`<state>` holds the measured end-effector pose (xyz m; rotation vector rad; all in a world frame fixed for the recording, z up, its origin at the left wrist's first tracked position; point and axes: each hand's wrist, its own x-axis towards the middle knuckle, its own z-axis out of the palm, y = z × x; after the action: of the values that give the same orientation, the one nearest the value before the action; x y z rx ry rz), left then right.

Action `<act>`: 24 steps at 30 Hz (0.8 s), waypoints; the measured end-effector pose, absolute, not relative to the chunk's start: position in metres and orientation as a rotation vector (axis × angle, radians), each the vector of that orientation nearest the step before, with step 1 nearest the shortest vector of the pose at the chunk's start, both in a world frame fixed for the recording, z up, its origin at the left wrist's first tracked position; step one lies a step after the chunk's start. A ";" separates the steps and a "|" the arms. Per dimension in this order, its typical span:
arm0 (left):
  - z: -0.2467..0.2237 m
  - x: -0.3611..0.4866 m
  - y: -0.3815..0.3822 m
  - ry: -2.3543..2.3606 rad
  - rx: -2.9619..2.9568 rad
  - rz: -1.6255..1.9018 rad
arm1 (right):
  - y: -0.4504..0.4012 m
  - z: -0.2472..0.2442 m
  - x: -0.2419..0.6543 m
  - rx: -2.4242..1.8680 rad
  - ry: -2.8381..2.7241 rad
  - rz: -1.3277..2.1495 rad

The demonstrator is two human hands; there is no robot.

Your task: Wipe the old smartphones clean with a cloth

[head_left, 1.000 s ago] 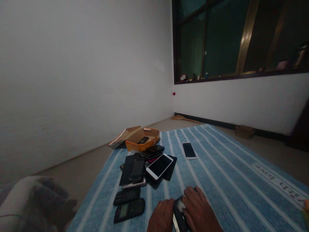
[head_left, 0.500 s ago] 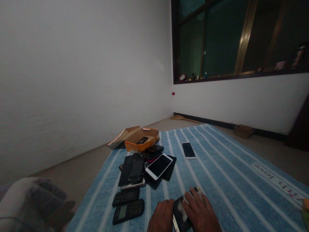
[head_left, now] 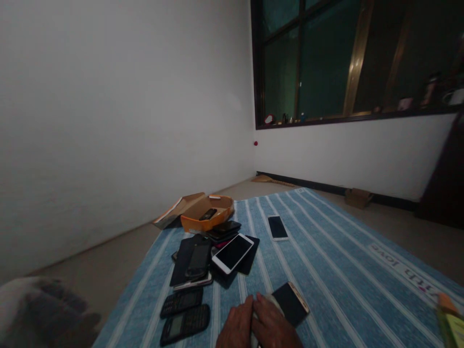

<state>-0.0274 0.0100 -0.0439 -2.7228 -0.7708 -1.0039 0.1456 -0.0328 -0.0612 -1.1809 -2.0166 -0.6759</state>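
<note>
At the lower middle, a smartphone [head_left: 293, 304] with a dark screen and gold-coloured edge lies slantwise on the striped cloth. My right hand [head_left: 273, 323] is closed over its near left part, pressing a pale wad [head_left: 270, 298] that looks like cloth or tissue. Directly beside it, my left hand [head_left: 237, 323] has its fingers curled at the phone's near side, against the right fingers. That end of the phone is hidden under both hands. To the left are two black keypad phones [head_left: 185, 325]. Beyond them, a white smartphone [head_left: 233, 253] rests on a pile of dark phones [head_left: 198, 258].
An open orange box [head_left: 201, 224] with a phone inside stands at the far left of the blue striped cloth [head_left: 326, 270]. Another white smartphone [head_left: 278, 228] lies alone farther back. A yellow-green object [head_left: 451, 324] shows at the right edge.
My right hand has slid left and towards me over the phone, so its far right part now shows. The pale wad moved along with it. The view has turned slightly right.
</note>
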 end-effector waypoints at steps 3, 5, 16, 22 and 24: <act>-0.047 -0.028 0.012 -0.756 -2.736 -0.991 | -0.033 -0.049 0.157 -1.191 -2.127 -0.562; -0.047 -0.027 0.011 -0.731 -2.723 -1.004 | -0.033 -0.043 0.167 -1.301 -2.098 -0.477; -0.048 -0.027 0.011 -0.762 -2.746 -1.020 | -0.025 -0.050 0.156 -1.293 -2.092 -0.590; -0.044 -0.026 0.008 -0.770 -2.757 -1.057 | -0.037 -0.055 0.173 -1.166 -2.176 -0.731; -0.041 -0.021 0.004 -0.820 -2.752 -1.081 | -0.044 -0.058 0.187 -1.190 -2.186 -0.715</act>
<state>-0.0213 0.0041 -0.0407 -2.7522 -0.8197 -1.0809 0.1875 -0.0441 -0.0578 -1.1901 -2.1864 -0.7146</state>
